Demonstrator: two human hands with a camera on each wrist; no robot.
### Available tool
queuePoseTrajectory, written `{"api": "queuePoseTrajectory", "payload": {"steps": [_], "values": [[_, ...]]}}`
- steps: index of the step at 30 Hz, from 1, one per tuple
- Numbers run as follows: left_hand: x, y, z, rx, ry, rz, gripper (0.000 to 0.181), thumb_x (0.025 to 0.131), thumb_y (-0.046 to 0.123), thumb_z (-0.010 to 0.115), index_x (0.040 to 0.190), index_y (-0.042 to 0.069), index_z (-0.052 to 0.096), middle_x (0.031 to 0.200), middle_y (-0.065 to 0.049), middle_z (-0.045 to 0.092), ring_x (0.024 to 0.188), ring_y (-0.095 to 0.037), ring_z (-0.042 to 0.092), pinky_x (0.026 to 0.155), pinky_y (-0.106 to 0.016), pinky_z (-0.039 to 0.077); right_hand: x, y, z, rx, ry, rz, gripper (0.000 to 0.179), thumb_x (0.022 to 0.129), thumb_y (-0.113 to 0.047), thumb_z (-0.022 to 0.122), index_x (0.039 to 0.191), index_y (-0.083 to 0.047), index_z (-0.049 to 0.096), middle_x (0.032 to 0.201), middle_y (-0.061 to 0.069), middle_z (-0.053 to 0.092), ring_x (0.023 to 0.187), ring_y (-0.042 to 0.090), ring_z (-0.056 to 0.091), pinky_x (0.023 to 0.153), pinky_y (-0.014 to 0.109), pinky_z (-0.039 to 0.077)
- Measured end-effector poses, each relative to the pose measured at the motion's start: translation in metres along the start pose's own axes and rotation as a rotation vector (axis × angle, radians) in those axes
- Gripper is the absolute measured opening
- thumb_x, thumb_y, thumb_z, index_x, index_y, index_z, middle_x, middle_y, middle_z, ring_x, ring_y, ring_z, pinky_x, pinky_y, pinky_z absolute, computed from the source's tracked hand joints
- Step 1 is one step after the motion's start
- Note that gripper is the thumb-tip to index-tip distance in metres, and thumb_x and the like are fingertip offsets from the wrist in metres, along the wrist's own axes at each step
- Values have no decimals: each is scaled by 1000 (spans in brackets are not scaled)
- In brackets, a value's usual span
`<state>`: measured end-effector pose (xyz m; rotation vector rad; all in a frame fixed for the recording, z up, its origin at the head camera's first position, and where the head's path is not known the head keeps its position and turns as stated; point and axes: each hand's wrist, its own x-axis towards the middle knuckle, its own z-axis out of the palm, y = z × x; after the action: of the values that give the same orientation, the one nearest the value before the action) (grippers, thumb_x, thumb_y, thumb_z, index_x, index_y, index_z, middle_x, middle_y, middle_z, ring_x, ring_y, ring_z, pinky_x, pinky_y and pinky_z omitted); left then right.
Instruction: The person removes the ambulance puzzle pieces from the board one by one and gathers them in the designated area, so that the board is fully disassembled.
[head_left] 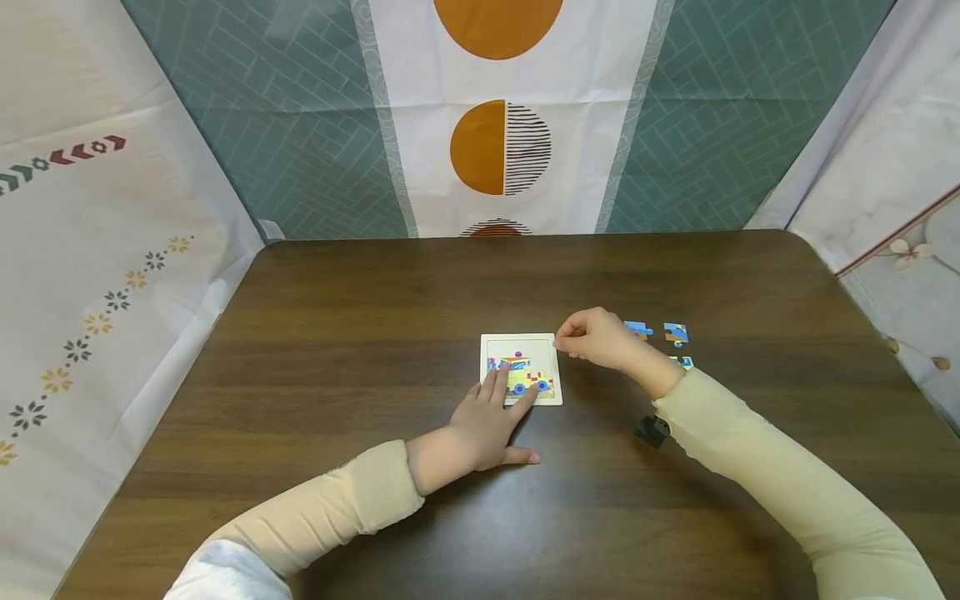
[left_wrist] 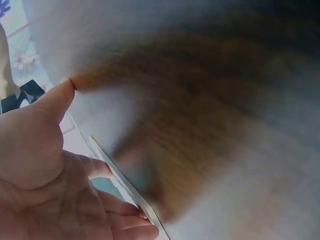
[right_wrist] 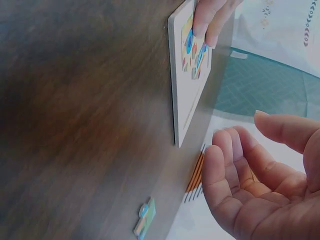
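A white-rimmed square puzzle board (head_left: 517, 337) lies on the table with a partly filled picture of a yellow vehicle (head_left: 519, 377) in its lower part. My left hand (head_left: 483, 425) rests on the board's lower left with fingers spread, fingertips on the picture. In the left wrist view its fingers (left_wrist: 127, 220) lie at the board's edge. My right hand (head_left: 600, 337) hovers beside the board's upper right corner, fingers loosely bent. The right wrist view shows its thumb (right_wrist: 282, 131) apart from the fingers and nothing between them.
Right of the board, several loose puzzle pieces (head_left: 675, 332) lie on the brown table (head_left: 360, 333), partly behind my right forearm. One loose piece (right_wrist: 145, 219) shows in the right wrist view. A black wrist camera (head_left: 652, 430) hangs under the right sleeve. Patterned cloths surround the table.
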<state>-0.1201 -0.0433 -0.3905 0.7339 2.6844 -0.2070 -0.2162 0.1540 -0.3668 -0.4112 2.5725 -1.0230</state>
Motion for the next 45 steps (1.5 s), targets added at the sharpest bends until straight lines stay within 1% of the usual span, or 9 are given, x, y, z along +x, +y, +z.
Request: {"api": "queuePoseTrajectory", "payload": {"steps": [5, 8, 11, 15, 21, 27, 34, 41, 45], "values": [[-1, 0, -1, -20, -19, -2, 86, 86, 72, 42, 154, 26, 15, 156, -25, 13, 145, -35, 16, 115, -41, 26, 9, -4, 8, -14, -12, -31, 18, 89, -16, 64, 96, -1, 70, 78, 10, 68, 68, 16, 57, 62, 27, 47], [-1, 0, -1, -28, -25, -5, 86, 86, 72, 42, 154, 27, 15, 156, -25, 12, 145, -35, 15, 116, -41, 24, 13, -7, 13, -29, -12, -71, 18, 88, -15, 64, 97, 0, 70, 85, 10, 70, 75, 19, 60, 67, 30, 49], [0, 0, 0, -35, -23, -5, 86, 86, 72, 42, 154, 27, 15, 156, -25, 11, 145, -35, 14, 116, -41, 24, 15, -11, 17, -45, -17, -111, 19, 88, -14, 63, 99, 1, 70, 94, 13, 71, 86, 23, 64, 76, 36, 52], [1, 0, 1, -30, -17, -9, 86, 85, 72, 42, 154, 28, 15, 156, -24, 12, 145, -37, 14, 116, -41, 23, 18, -16, 24, -60, -35, -137, 21, 89, -13, 63, 101, 2, 69, 98, 14, 71, 93, 27, 66, 82, 41, 53], [1, 1, 1, -10, -17, -16, 86, 85, 73, 42, 153, 29, 16, 156, -24, 13, 145, -37, 15, 116, -41, 24, 22, -19, 34, -85, -63, -121, 24, 91, -15, 61, 106, 2, 67, 103, 14, 70, 100, 29, 65, 88, 43, 51], [1, 1, 1, 6, -11, -21, 86, 84, 74, 42, 153, 30, 17, 156, -23, 13, 145, -37, 15, 116, -40, 24, 22, -22, 41, -76, -92, -102, 25, 91, -16, 61, 107, 2, 66, 106, 14, 69, 98, 28, 65, 87, 41, 52], [1, 1, 2, 7, -10, -22, 85, 84, 75, 42, 153, 31, 17, 157, -22, 13, 145, -37, 15, 116, -40, 23, 23, -23, 43, -69, -72, -103, 22, 90, -15, 62, 105, 1, 67, 103, 13, 70, 94, 25, 66, 82, 38, 53], [2, 1, 2, 3, -17, -22, 86, 84, 75, 41, 153, 31, 16, 157, -22, 12, 145, -37, 15, 116, -39, 24, 27, -22, 44, -53, -59, -91, 21, 89, -12, 62, 103, 1, 69, 103, 14, 70, 96, 27, 65, 82, 38, 53], [2, 1, 3, 11, -5, -19, 86, 84, 75, 42, 153, 31, 16, 157, -23, 13, 144, -37, 16, 115, -39, 25, 31, -20, 46, -38, -68, -79, 20, 88, -13, 62, 102, 1, 68, 103, 15, 70, 95, 27, 65, 82, 37, 53]]}}
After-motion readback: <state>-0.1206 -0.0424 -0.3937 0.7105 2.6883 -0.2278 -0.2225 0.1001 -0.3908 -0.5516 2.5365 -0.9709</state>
